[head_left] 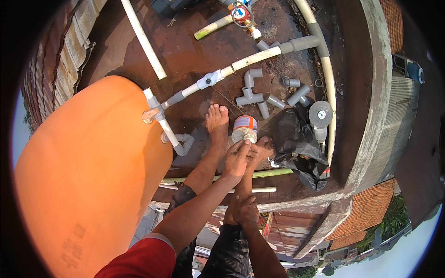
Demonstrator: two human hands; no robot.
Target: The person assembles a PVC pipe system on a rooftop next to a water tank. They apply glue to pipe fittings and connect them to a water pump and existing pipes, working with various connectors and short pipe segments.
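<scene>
A small round can (244, 126) with an orange and white label and a stained grey top stands between my feet. The fingers of my left hand (238, 160) are pinched at the white cap (251, 138) on its near side. Part of that cap is hidden by the fingertips. Lower down, my right hand (246, 211) is closed around my right shin (244, 186). Just beyond the can lie several loose grey pipe fittings, among them a tee (249, 96) and an elbow (252, 76).
A large orange tank (92, 171) fills the left side. A white pipe run with a valve (210, 79) crosses ahead. On the right are a black plastic bag (299, 141) and an angle grinder (320, 116). A concrete parapet (378, 92) curves along the right edge.
</scene>
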